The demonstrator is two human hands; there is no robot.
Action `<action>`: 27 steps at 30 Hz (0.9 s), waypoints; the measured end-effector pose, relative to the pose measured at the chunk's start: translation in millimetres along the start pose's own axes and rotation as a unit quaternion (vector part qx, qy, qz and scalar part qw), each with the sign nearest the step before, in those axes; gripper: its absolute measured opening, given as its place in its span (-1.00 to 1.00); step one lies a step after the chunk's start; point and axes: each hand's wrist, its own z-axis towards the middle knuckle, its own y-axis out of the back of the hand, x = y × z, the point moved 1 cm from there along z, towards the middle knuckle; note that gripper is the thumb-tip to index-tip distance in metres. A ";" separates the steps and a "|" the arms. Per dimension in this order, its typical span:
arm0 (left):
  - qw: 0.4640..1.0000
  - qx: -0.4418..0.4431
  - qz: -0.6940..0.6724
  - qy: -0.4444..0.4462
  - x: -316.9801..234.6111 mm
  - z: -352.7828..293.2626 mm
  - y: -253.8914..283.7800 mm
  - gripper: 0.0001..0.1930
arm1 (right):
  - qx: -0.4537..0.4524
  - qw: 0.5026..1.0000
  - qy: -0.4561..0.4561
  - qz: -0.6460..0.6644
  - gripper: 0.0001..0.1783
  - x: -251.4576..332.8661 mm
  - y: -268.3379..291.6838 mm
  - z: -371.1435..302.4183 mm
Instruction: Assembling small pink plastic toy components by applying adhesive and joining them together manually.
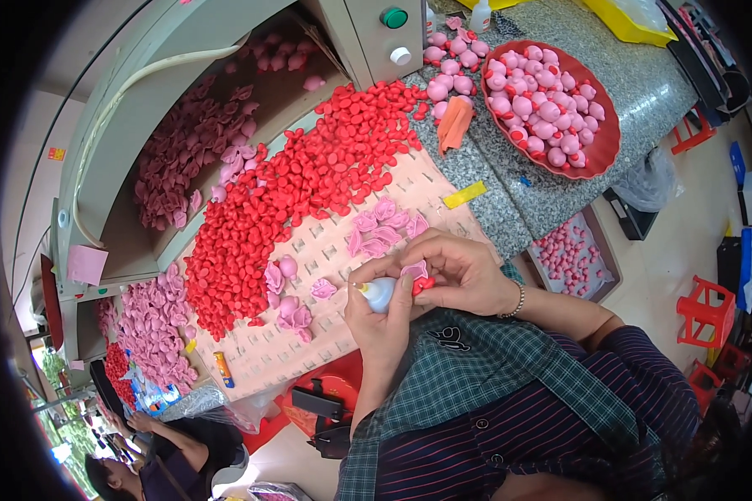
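My left hand (pixel 376 332) is wrapped round a small white squeeze bottle (pixel 379 296) with a yellowish tip pointing left. Close beside it, my right hand (pixel 476 271) pinches a pink petal-shaped piece (pixel 415 270) together with a red rounded piece (pixel 424 285). The left fingertips meet the right ones at these pieces, so the exact contact is partly hidden. Just beyond my hands, several curled pink pieces (pixel 380 224) lie in a cluster on the pale pink perforated mat (pixel 326 246). More pink pieces (pixel 291 317) and a round pink ball (pixel 288 266) rest to the left.
A long heap of glossy red pieces (pixel 309 167) covers the far side of the mat. Behind it stands a grey machine housing (pixel 384 42). On the granite counter (pixel 643 83) sits a red bowl (pixel 606 154) of pink balls. A co-worker (pixel 175 455) is at lower left.
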 end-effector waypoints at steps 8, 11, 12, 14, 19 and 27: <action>1.000 0.022 0.004 -0.018 -6.6 -1.5 9.0 -0.53 | 0.023 0.982 -0.043 0.180 -0.44 -9.5 6.9 4.8; 0.998 0.043 0.049 0.018 -11.4 -6.6 18.6 -0.56 | 0.038 0.986 -0.056 0.155 -0.42 -6.5 8.3 6.8; 0.998 0.041 0.050 0.016 -9.7 -7.5 19.1 -0.56 | 0.047 0.986 -0.059 0.148 -0.40 -6.3 7.5 6.7; 0.995 -0.041 -0.090 0.010 -2.8 -8.6 21.0 -0.57 | 0.059 0.987 -0.059 0.140 -0.37 -6.0 6.2 6.1; 0.958 -0.096 -0.264 0.054 11.7 -11.8 34.5 -0.60 | 0.088 0.978 -0.058 0.182 -0.36 -8.4 3.2 5.3; 0.879 -0.065 -0.455 0.127 13.6 -3.0 34.4 -0.59 | 0.047 0.965 -0.059 0.251 -0.54 -12.5 3.6 8.1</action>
